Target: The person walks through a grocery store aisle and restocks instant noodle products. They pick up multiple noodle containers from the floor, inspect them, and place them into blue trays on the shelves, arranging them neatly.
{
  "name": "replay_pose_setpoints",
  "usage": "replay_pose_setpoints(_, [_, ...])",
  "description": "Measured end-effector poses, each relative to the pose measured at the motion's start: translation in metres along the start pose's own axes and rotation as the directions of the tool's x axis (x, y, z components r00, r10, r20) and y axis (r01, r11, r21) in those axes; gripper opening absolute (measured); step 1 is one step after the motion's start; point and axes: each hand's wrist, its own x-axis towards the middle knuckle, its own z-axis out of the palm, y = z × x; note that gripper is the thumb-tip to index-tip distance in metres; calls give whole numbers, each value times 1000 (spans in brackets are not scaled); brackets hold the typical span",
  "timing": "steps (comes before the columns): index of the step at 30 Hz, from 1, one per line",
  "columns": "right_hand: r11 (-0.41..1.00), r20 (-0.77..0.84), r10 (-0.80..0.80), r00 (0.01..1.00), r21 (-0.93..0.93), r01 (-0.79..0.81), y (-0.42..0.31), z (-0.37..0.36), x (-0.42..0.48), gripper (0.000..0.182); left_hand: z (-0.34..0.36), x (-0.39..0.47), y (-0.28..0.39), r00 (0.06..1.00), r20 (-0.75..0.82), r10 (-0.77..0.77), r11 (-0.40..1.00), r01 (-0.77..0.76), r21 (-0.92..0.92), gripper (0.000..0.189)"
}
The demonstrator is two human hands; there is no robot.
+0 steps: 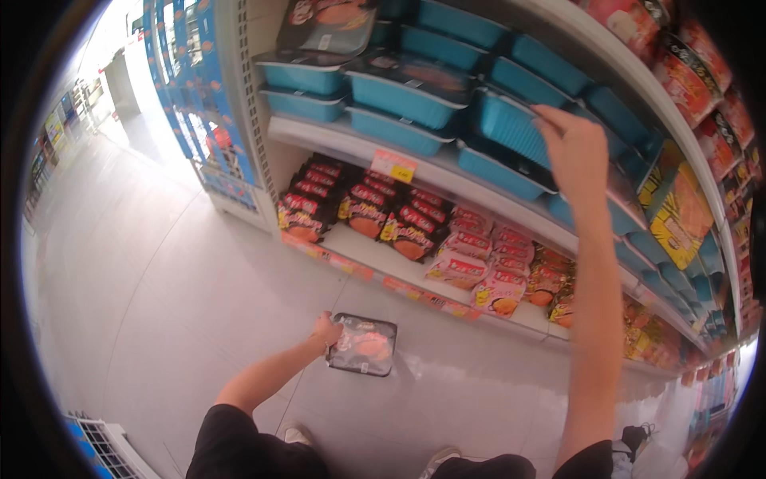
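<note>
My left hand (328, 330) holds a packaged food tray with a dark printed lid (364, 346) by its left edge, low in front of me above the floor. My right hand (571, 135) is raised at the shelf, thumb and fingertips at the upper edge of a blue plastic food tray (513, 123) that is tilted with its ribbed side showing. Whether the fingers pinch that tray is hard to tell. More blue trays with dark lids (407, 96) are stacked to its left, one with its printed lid (326, 27) facing outward.
Below, a shelf holds rows of black (359, 209) and pink noodle packets (458, 268). A price tag (394, 166) hangs on the shelf edge. Yellow packs (682, 215) and red cups (688, 78) are at right. A white wire rack (105, 446) stands lower left; my shoes (297, 433) are below.
</note>
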Motion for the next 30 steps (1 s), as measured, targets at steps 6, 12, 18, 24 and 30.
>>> replay_pose_setpoints(6, [995, -177, -67, 982, 66, 80, 0, 14, -24, 15, -78, -63, 196, 837, 417, 354, 713, 46, -699, 44])
replay_pose_setpoints(12, [981, -85, 46, 995, 191, -29, -7, -9, -5, 16, -146, -123, 358, 592, 254, 765, 394, -117, -912, 48])
replay_pose_setpoints(18, [980, -184, -176, 967, 61, 190, -34, -19, -39, 17, -181, -135, 423, 612, 131, 780, 98, 88, -991, 64])
replay_pose_setpoints(24, [947, -164, -290, 943, 93, 307, -62, -39, -117, 28, -196, -136, 393, 506, 298, 810, 217, 214, -952, 72])
replay_pose_setpoints(30, [809, 93, -78, 993, 587, 8, -66, -8, -184, 30, -171, -114, 305, 682, 455, 572, 421, 231, -877, 46])
